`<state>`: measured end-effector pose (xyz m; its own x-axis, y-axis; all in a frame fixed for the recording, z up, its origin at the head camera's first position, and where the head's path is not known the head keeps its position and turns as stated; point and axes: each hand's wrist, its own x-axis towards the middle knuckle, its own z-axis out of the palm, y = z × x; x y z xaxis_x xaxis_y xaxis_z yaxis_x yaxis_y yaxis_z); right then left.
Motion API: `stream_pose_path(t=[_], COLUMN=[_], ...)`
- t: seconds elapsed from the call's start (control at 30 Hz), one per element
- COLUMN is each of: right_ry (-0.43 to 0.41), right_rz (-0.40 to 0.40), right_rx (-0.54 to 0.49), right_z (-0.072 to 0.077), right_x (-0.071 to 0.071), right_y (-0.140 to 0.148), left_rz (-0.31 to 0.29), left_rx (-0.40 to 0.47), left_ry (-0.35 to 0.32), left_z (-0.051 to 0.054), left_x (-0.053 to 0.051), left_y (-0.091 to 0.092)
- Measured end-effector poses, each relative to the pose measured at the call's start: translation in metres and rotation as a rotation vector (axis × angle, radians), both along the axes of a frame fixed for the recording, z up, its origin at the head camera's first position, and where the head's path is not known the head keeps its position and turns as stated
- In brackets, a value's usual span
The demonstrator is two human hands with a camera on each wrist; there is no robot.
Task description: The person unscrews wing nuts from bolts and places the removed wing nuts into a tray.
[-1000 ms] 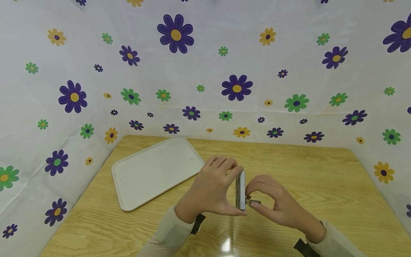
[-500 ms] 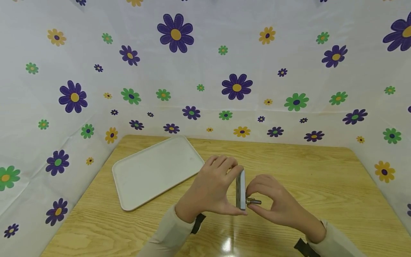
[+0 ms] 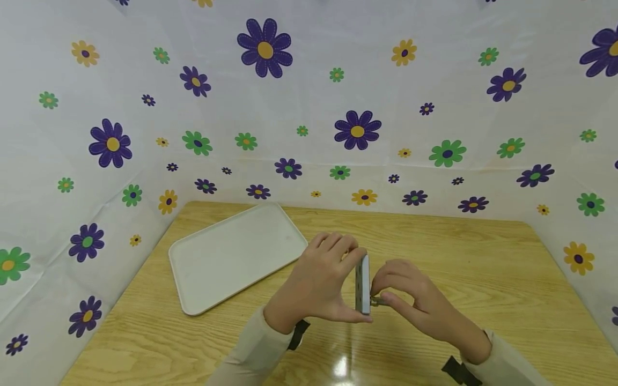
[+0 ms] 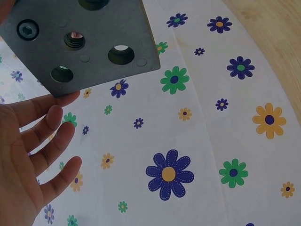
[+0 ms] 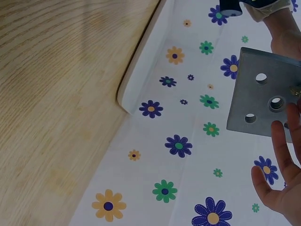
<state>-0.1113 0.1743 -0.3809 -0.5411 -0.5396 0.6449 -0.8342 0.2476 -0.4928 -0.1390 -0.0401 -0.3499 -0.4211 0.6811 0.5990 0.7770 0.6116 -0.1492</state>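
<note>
A grey metal plate [image 3: 365, 284] stands upright, edge-on to the head view, gripped along its top and bottom edges between the fingers and thumb of the left hand [image 3: 322, 281]. Several round holes show in the plate [image 4: 99, 52] in the left wrist view, one with a socket-head screw [image 4: 28, 30] in it. Against the plate's right face, the right hand [image 3: 417, 300] pinches a small brass-coloured and dark metal part [image 3: 376, 301] with thumb and finger. In the right wrist view the plate [image 5: 258, 101] is partly covered by that hand's fingers [image 5: 281, 146].
A white rectangular tray [image 3: 236, 257] lies at the left on the wooden table [image 3: 458, 257]. White cloth with printed flowers [image 3: 309, 96] hangs behind the table and at both sides.
The right thumb has shifted up and over the small metal part, covering its outer end. The left hand and the plate stay nearly where they were.
</note>
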Motion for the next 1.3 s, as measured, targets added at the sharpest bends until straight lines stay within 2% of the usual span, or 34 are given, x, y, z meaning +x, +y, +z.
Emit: stream_pose_path(t=[0.2, 0.37, 0.43, 0.6, 0.67, 0.73, 0.87, 0.97, 1.07, 1.17, 1.23, 1.3], right_ry=[0.134, 0.236, 0.320, 0.600, 0.647, 0.629, 0.484, 0.370, 0.306, 0.343, 0.431, 0.563], right_rz=[0.063, 0.044, 0.019, -0.078, -0.095, -0.087, -0.069, -0.076, -0.073, -0.056, -0.054, -0.067], right_rx=[-0.091, -0.069, -0.037, 0.055, 0.062, 0.039, -0.015, 0.010, 0.050, 0.049, 0.043, 0.046], right_z=[-0.002, -0.003, -0.002, -0.001, -0.001, -0.002, -0.002, -0.003, -0.005, -0.006, -0.006, -0.006], right_x=[-0.005, -0.004, -0.003, 0.000, 0.000, 0.000, -0.001, -0.001, -0.001, -0.002, -0.003, -0.004], right_y=[-0.005, -0.006, -0.007, -0.011, -0.012, -0.012, -0.009, -0.007, -0.007, -0.008, -0.010, -0.012], left_rz=[0.001, 0.004, 0.004, 0.003, 0.004, 0.003, 0.001, -0.002, -0.007, -0.012, -0.013, -0.011], left_rx=[0.002, 0.003, 0.003, 0.004, 0.004, 0.004, 0.000, -0.003, -0.007, -0.007, -0.006, -0.005], left_ry=[-0.004, -0.006, -0.008, -0.015, -0.014, -0.011, -0.004, 0.001, 0.004, 0.001, 0.001, 0.001], left_z=[0.000, 0.000, 0.000, -0.001, 0.000, 0.000, 0.000, 0.000, 0.000, -0.001, -0.001, -0.002], left_x=[0.000, -0.001, -0.001, -0.001, -0.001, -0.001, 0.000, 0.000, 0.001, 0.001, 0.002, 0.002], left_y=[0.000, 0.000, 0.000, -0.001, -0.001, -0.001, -0.002, -0.002, -0.003, -0.003, -0.003, -0.004])
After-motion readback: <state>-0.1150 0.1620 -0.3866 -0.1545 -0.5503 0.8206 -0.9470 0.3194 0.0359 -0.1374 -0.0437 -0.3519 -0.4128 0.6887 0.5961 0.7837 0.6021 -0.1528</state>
